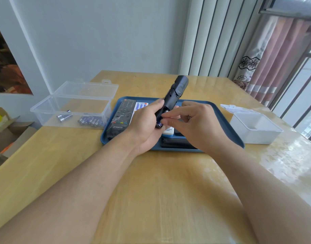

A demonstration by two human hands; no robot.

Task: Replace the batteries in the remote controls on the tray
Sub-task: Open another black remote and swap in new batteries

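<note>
My left hand (pixel 145 125) grips a black remote control (pixel 175 93) and holds it tilted up above the blue tray (pixel 226 127), back side toward me with the battery bay open. My right hand (pixel 191 124) reaches into that bay, its fingertips pinching a battery (pixel 159 123) at the remote's lower end. On the tray lie a long black remote (pixel 122 115), a white remote with blue buttons (pixel 140 106) and another dark remote (pixel 175 142), partly hidden by my hands.
A clear open box (pixel 45 110) at the left holds several batteries (pixel 92 120) and two loose ones (pixel 64 117). A smaller open white box (pixel 256 136) stands at the right. Cardboard boxes sit beyond the wooden table's left edge; curtains and a window are at the right.
</note>
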